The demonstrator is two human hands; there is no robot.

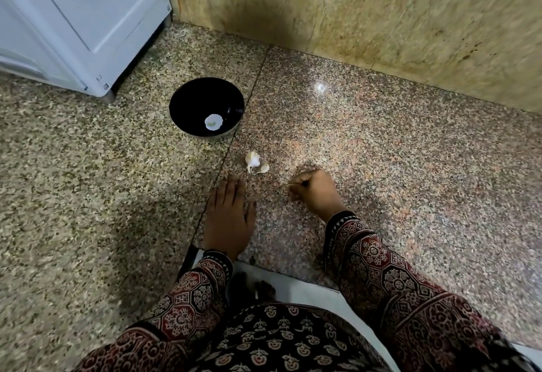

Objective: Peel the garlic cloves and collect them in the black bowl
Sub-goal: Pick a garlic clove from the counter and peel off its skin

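While two papery-skinned garlic cloves (255, 162) lie on the floor (381, 166) near the black bowl (187, 99), the left hand (230, 216) rests flat with fingers straight. The right hand (312, 193) curls its fingers tight, and I cannot tell whether it holds anything.

The speckled granite floor (381, 152) carries a black bowl (199, 99) near the foot of a white appliance (88, 20), a garlic piece (252, 159) touching a small clove (264, 168), the left hand (228, 213) lying flat, and a white cloth (308, 289) nearest the person.
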